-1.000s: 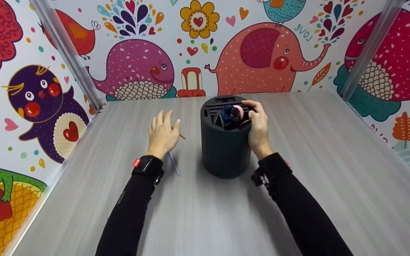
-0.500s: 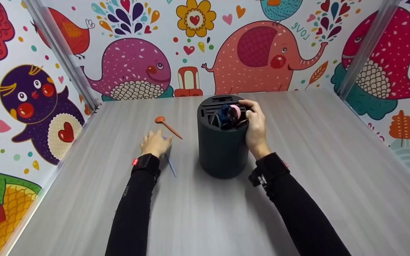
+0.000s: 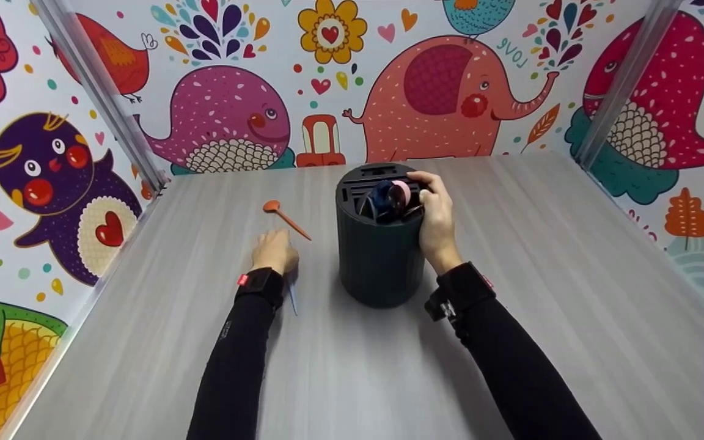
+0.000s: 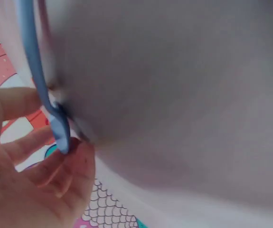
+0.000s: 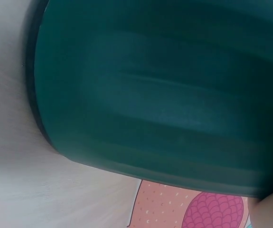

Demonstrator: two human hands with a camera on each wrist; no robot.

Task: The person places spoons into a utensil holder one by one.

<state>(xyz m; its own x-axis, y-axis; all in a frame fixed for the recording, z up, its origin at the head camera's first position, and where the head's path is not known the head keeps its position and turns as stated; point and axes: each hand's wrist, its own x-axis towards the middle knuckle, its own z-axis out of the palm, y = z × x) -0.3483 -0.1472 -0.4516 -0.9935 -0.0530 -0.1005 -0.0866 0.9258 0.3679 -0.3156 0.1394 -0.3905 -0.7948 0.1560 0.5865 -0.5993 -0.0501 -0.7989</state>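
A holder (image 3: 379, 250) stands at frame centre on the desk (image 3: 572, 318), utensils in its top. One spoon (image 3: 286, 219) lies left of it; another spoon (image 3: 293, 299) lies lower, under the left hand (image 3: 275, 252). The right hand (image 3: 436, 223) flanks the holder's right.

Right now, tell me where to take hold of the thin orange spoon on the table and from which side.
Pinch the thin orange spoon at mid-handle, coming straight down from above. It lies flat on the grey wooden table, bowl toward the far left, handle slanting toward the dark green cylindrical holder, so a low grip across the narrow handle probably suits best.
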